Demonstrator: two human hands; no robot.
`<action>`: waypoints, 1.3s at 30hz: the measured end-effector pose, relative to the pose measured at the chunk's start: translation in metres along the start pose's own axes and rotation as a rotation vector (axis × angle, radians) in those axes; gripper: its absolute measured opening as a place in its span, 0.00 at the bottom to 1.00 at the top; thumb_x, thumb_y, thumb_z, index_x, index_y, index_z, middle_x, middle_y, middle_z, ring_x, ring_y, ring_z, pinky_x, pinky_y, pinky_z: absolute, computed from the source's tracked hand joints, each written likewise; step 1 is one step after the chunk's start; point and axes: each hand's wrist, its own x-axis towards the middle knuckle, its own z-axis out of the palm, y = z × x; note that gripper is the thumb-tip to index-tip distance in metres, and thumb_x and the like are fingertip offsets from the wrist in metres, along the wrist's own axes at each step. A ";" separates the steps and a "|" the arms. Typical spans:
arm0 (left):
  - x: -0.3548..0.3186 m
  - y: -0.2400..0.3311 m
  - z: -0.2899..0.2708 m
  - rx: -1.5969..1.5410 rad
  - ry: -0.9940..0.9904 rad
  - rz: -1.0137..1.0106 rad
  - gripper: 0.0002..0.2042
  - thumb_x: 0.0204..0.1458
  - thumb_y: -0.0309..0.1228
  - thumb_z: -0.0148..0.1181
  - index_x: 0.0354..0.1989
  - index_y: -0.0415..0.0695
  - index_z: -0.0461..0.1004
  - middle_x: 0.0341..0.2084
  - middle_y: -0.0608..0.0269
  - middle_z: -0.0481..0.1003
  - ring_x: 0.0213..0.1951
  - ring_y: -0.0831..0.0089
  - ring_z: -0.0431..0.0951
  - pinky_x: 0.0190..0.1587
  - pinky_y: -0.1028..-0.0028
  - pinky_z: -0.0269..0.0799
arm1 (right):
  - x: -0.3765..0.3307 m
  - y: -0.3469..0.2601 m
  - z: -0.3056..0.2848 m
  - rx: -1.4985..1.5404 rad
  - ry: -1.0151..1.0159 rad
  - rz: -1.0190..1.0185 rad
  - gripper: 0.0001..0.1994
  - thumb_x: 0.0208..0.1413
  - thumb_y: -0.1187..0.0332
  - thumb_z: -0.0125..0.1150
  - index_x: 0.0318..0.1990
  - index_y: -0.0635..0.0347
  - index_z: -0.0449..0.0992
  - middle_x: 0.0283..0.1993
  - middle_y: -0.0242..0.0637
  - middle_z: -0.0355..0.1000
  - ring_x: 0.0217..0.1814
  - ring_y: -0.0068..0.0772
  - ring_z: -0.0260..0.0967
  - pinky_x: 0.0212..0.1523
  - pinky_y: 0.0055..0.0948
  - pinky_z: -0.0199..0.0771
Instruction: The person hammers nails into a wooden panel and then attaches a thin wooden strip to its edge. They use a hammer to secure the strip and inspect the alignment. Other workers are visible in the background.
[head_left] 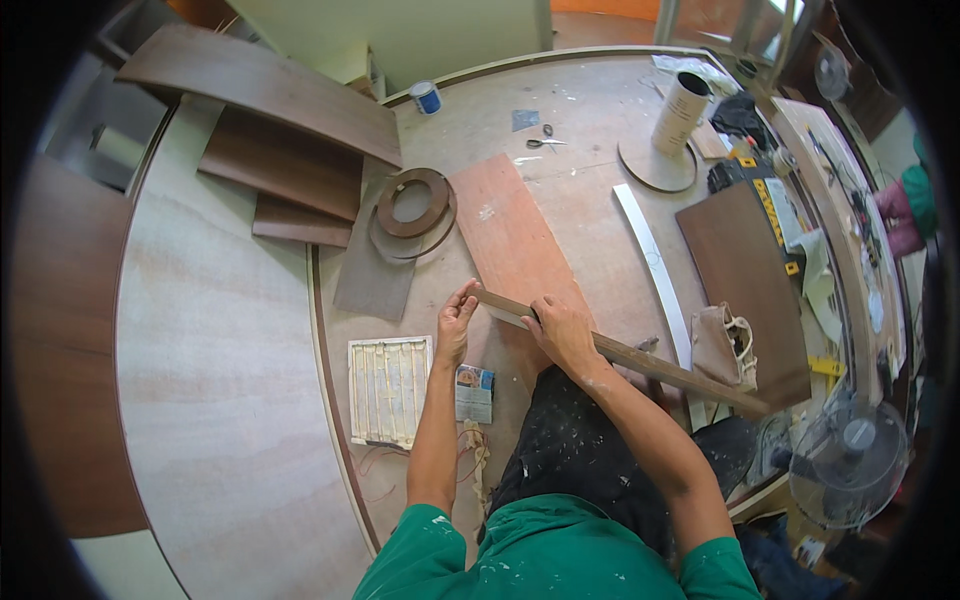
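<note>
A long, narrow brown wooden board lies slantwise in front of me, its narrow side up. It runs from my left hand down to the right, over my lap. My left hand pinches its far left end between thumb and fingers. Farther along, my right hand is closed over the board's upper edge; a small dark spot shows at its fingertips, too small to name. Beneath the board's left part lies a flat orange-pink board. Two brown coils of flat strip rest beyond my left hand.
Brown boards are stacked at the far left. A ribbed white panel lies beside my left forearm. Scissors, a blue can and a tube are farther off. Right: a white strip, cloth bag and fan.
</note>
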 end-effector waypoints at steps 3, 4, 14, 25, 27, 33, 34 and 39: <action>0.002 -0.008 0.001 -0.033 0.022 0.023 0.18 0.66 0.30 0.63 0.62 0.38 0.75 0.54 0.63 0.79 0.57 0.76 0.75 0.65 0.75 0.67 | 0.018 -0.014 0.008 -0.004 -0.024 -0.047 0.13 0.61 0.60 0.66 0.41 0.62 0.79 0.43 0.47 0.76 0.45 0.54 0.78 0.44 0.48 0.79; 0.003 -0.010 0.000 -0.030 0.020 0.032 0.18 0.66 0.30 0.63 0.62 0.38 0.76 0.54 0.63 0.79 0.57 0.76 0.75 0.64 0.75 0.67 | 0.024 -0.019 0.011 -0.011 -0.035 -0.054 0.13 0.61 0.60 0.66 0.42 0.62 0.79 0.43 0.47 0.76 0.45 0.54 0.78 0.44 0.48 0.79; -0.001 -0.002 -0.008 0.089 -0.016 0.061 0.19 0.63 0.35 0.67 0.58 0.39 0.78 0.51 0.64 0.79 0.55 0.76 0.75 0.61 0.74 0.68 | 0.036 -0.034 0.037 -0.145 0.009 -0.114 0.12 0.64 0.60 0.63 0.43 0.60 0.78 0.42 0.44 0.75 0.44 0.50 0.78 0.37 0.47 0.80; -0.002 0.004 -0.009 0.142 -0.050 0.070 0.18 0.62 0.39 0.68 0.55 0.42 0.79 0.46 0.68 0.77 0.51 0.78 0.71 0.56 0.75 0.68 | 0.027 -0.039 0.046 -0.168 0.102 -0.085 0.11 0.65 0.61 0.63 0.46 0.58 0.78 0.40 0.43 0.72 0.41 0.49 0.76 0.37 0.45 0.76; -0.002 0.002 -0.011 0.150 -0.056 0.078 0.18 0.62 0.39 0.68 0.55 0.43 0.79 0.45 0.69 0.76 0.49 0.79 0.70 0.54 0.75 0.68 | 0.026 -0.040 0.048 -0.165 0.112 -0.077 0.10 0.65 0.62 0.63 0.45 0.58 0.78 0.40 0.42 0.72 0.41 0.48 0.76 0.37 0.45 0.76; -0.003 -0.003 -0.014 0.175 -0.057 0.090 0.18 0.62 0.39 0.68 0.57 0.44 0.79 0.46 0.71 0.76 0.47 0.79 0.69 0.53 0.76 0.68 | 0.025 -0.041 0.051 -0.144 0.132 -0.059 0.11 0.64 0.61 0.62 0.45 0.58 0.77 0.41 0.42 0.73 0.42 0.48 0.76 0.37 0.46 0.77; -0.002 -0.005 -0.013 0.174 -0.049 0.092 0.18 0.62 0.39 0.68 0.57 0.44 0.79 0.46 0.72 0.77 0.48 0.80 0.69 0.53 0.76 0.68 | 0.025 -0.042 0.051 -0.141 0.147 -0.050 0.10 0.64 0.62 0.63 0.45 0.58 0.78 0.40 0.42 0.73 0.42 0.49 0.76 0.38 0.46 0.76; 0.001 0.012 -0.002 0.126 -0.096 0.059 0.20 0.63 0.37 0.67 0.61 0.45 0.77 0.47 0.72 0.77 0.48 0.82 0.70 0.52 0.77 0.70 | 0.033 -0.042 0.050 -0.118 0.220 0.012 0.12 0.63 0.62 0.64 0.48 0.58 0.78 0.41 0.44 0.75 0.42 0.52 0.76 0.40 0.47 0.75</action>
